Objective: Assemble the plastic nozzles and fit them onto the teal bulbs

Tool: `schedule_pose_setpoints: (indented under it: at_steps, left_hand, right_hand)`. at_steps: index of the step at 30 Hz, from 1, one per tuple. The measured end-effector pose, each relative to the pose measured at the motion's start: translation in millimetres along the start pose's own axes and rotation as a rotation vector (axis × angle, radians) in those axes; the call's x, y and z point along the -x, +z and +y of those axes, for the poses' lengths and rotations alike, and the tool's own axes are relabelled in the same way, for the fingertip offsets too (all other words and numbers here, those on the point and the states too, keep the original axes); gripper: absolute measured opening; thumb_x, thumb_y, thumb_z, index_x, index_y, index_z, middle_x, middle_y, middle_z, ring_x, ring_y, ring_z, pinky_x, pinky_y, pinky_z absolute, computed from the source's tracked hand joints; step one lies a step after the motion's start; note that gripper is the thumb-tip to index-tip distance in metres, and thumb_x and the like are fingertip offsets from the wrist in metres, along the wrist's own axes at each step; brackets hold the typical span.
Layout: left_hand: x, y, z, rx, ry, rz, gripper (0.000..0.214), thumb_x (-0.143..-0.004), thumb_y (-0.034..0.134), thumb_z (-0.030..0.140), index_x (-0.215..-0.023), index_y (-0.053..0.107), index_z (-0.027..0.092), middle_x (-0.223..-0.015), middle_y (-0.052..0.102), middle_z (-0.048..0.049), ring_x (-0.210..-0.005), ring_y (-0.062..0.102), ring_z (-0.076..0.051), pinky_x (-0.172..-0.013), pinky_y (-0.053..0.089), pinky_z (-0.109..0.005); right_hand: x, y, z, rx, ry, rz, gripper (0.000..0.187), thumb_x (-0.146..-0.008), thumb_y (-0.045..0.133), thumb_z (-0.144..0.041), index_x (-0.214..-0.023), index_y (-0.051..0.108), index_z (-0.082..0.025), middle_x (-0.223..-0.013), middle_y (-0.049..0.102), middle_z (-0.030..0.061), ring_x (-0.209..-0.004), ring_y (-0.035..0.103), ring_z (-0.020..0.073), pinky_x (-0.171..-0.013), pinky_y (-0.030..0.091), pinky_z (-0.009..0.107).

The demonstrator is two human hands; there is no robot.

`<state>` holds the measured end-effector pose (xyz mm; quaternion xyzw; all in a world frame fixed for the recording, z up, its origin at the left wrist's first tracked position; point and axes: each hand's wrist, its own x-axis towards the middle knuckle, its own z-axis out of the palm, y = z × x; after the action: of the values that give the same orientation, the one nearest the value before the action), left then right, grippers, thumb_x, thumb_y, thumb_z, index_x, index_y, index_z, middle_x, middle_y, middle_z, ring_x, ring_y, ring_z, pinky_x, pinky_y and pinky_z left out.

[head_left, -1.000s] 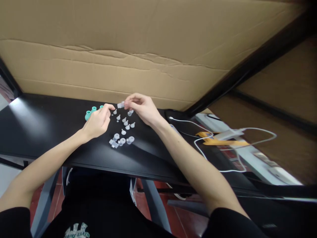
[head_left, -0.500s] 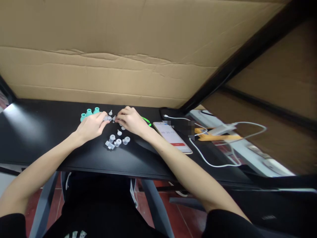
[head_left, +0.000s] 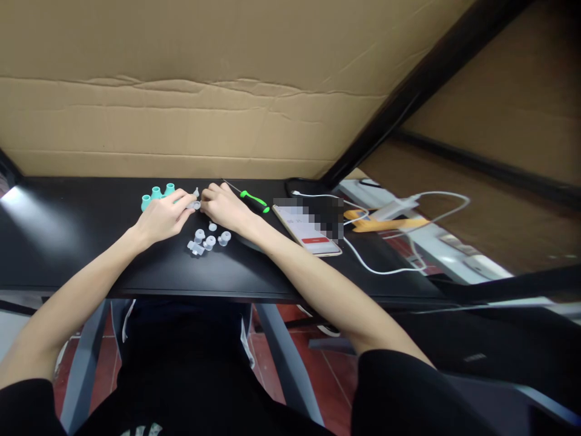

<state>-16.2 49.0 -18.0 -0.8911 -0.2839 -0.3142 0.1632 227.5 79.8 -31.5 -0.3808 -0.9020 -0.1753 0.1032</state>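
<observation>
Hidden: my right hand (head_left: 226,208) covers whatever lies under its palm; the fingertips of both hands meet over one small clear part (head_left: 196,205), too small for me to make out its shape or how it is gripped.
Blurred: the screen of the phone (head_left: 305,232) is pixelated, and things past the table's right end are smeared.
Left hand: my left hand (head_left: 162,215) is loosely curled, fingers bent, thumb and forefinger pinched toward the small clear part; I cannot tell whether it truly grips it.
Right hand: half closed, knuckles up, fingertips pointing left and touching the same small clear part; whether it holds it I cannot tell.
Arm pose: both forearms run from the table's near edge up toward its far edge, converging so my hands meet fingertip to fingertip, wrists low over the table (head_left: 68,242).
Small clear part: between my two hands, near the table's far edge, left of its middle.
Loose clear parts (head_left: 206,238): a little cluster on the table just nearer to me than my hands.
Teal caps (head_left: 157,195): three in a row, just beyond my left hand, partly behind its fingers.
Screwdriver (head_left: 252,198): green handle, lying just beyond my right wrist near the far edge.
Cardboard (head_left: 181,91): stands along the table's far edge.
White cable (head_left: 376,266): trails off toward the table's right end.
</observation>
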Motion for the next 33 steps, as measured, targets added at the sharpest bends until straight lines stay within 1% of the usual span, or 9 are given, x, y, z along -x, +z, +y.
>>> schedule_pose_setpoints:
  at_steps: [5, 9, 11, 14, 16, 18, 23, 27, 33]
  left_hand:
    - [0.3, -4.5, 2.1, 0.003, -0.011, -0.003, 0.032, -0.117, 0.050, 0.030, -0.130, 0.075, 0.015, -0.119, 0.083, -0.0128, -0.095, 0.081, -0.024, -0.071, 0.059, -0.030]
    - [1.3, -8.5, 3.8, -0.014, -0.007, 0.023, 0.029, -0.116, 0.051, 0.029, -0.127, 0.074, 0.015, -0.115, 0.084, -0.0108, -0.092, 0.081, -0.022, -0.067, 0.057, -0.029]
    - [2.3, -9.0, 4.4, -0.028, -0.024, 0.024, 0.028, -0.116, 0.053, 0.031, -0.124, 0.075, 0.016, -0.111, 0.084, -0.0102, -0.087, 0.080, -0.021, -0.065, 0.056, -0.028]
    - [3.6, -8.2, 4.6, -0.036, -0.055, 0.035, 0.028, -0.116, 0.056, 0.035, -0.119, 0.075, 0.016, -0.107, 0.084, -0.0103, -0.082, 0.079, -0.020, -0.063, 0.055, -0.028]
    - [4.0, -7.4, 4.1, -0.040, -0.055, 0.045, 0.030, -0.116, 0.057, 0.038, -0.116, 0.075, 0.015, -0.105, 0.084, -0.0107, -0.080, 0.079, -0.021, -0.062, 0.054, -0.028]
    - [4.2, -6.7, 3.3, -0.048, -0.030, 0.059, 0.031, -0.117, 0.056, 0.039, -0.115, 0.075, 0.014, -0.103, 0.084, -0.0108, -0.081, 0.080, -0.021, -0.061, 0.054, -0.028]
    - [5.7, -4.3, 2.0, -0.045, 0.014, 0.066, 0.035, -0.119, 0.052, 0.039, -0.114, 0.075, 0.014, -0.101, 0.084, -0.0106, -0.081, 0.081, -0.021, -0.062, 0.054, -0.028]
    - [6.6, -2.1, 0.7, -0.036, 0.028, 0.036, 0.035, -0.119, 0.051, 0.039, -0.114, 0.075, 0.014, -0.096, 0.083, -0.0097, -0.078, 0.079, -0.022, -0.063, 0.053, -0.028]
    - [4.0, -0.9, -3.2, -0.035, -0.001, 0.032, 0.039, -0.119, 0.049, 0.044, -0.123, 0.076, 0.016, -0.101, 0.084, -0.0107, -0.084, 0.080, -0.022, -0.065, 0.054, -0.029]
  right_hand:
    - [-2.4, 4.3, -3.7, 0.023, 0.004, 0.049, 0.034, -0.111, 0.051, -0.013, -0.096, 0.082, -0.014, -0.103, 0.075, 0.0189, -0.105, 0.054, 0.0318, -0.088, 0.039, 0.044]
    - [0.0, 6.5, 0.4, -0.049, 0.041, 0.141, 0.024, -0.107, 0.059, -0.013, -0.094, 0.080, -0.014, -0.103, 0.074, 0.0171, -0.104, 0.056, 0.0305, -0.088, 0.038, 0.044]
    - [3.7, 3.7, 3.2, -0.136, 0.077, 0.267, 0.021, -0.108, 0.062, -0.018, -0.096, 0.079, -0.017, -0.102, 0.074, 0.0136, -0.101, 0.058, 0.0291, -0.086, 0.038, 0.043]
    - [10.2, -6.3, 3.3, -0.333, 0.107, 0.530, 0.022, -0.112, 0.061, -0.028, -0.100, 0.079, -0.022, -0.097, 0.074, 0.0082, -0.094, 0.062, 0.0261, -0.086, 0.043, 0.042]
    - [13.2, -14.0, -0.3, -0.445, 0.065, 0.644, 0.023, -0.113, 0.061, -0.031, -0.100, 0.078, -0.023, -0.096, 0.074, 0.0063, -0.091, 0.065, 0.0243, -0.086, 0.048, 0.043]
    - [14.3, -19.3, -5.5, -0.485, -0.014, 0.695, 0.021, -0.113, 0.063, -0.031, -0.100, 0.078, -0.024, -0.095, 0.074, 0.0051, -0.088, 0.066, 0.0229, -0.085, 0.050, 0.042]
    - [12.6, -17.0, -14.5, -0.380, -0.132, 0.681, 0.019, -0.113, 0.062, -0.027, -0.100, 0.077, -0.024, -0.096, 0.074, 0.0053, -0.086, 0.063, 0.0217, -0.079, 0.046, 0.040]
    - [12.1, -11.9, -17.1, -0.308, -0.069, 0.649, 0.021, -0.113, 0.060, -0.026, -0.100, 0.075, -0.023, -0.096, 0.072, 0.0066, -0.084, 0.059, 0.0219, -0.078, 0.044, 0.040]
    - [13.1, -15.9, -22.1, -0.274, 0.033, 0.559, 0.026, -0.114, 0.054, -0.027, -0.103, 0.077, -0.023, -0.101, 0.071, 0.0099, -0.091, 0.060, 0.0251, -0.082, 0.046, 0.043]
